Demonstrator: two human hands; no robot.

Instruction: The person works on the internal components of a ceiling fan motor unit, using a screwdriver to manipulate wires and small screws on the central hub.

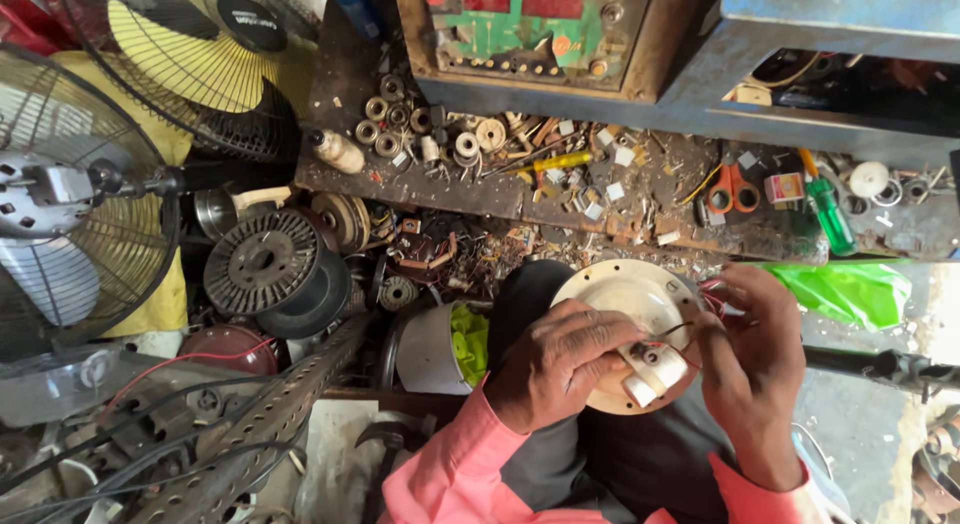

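The round cream motor cover (622, 296) sits on my lap, just below the cluttered desk (500, 196). My left hand (556, 362) curls over its lower rim, fingers closed around the white capacitors (655, 372). My right hand (748, 356) grips the cover's right edge, pinching the red wires (712, 302). On the desk lie orange scissors (732, 191), a green screwdriver (830, 214) and bearings (385, 124). Fans (90, 214) stand at left, with a green bag (850, 289) at right.

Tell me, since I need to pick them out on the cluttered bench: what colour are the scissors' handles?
Orange. The scissors lie on the workbench beside a green-handled screwdriver, seen clearly in the head view.
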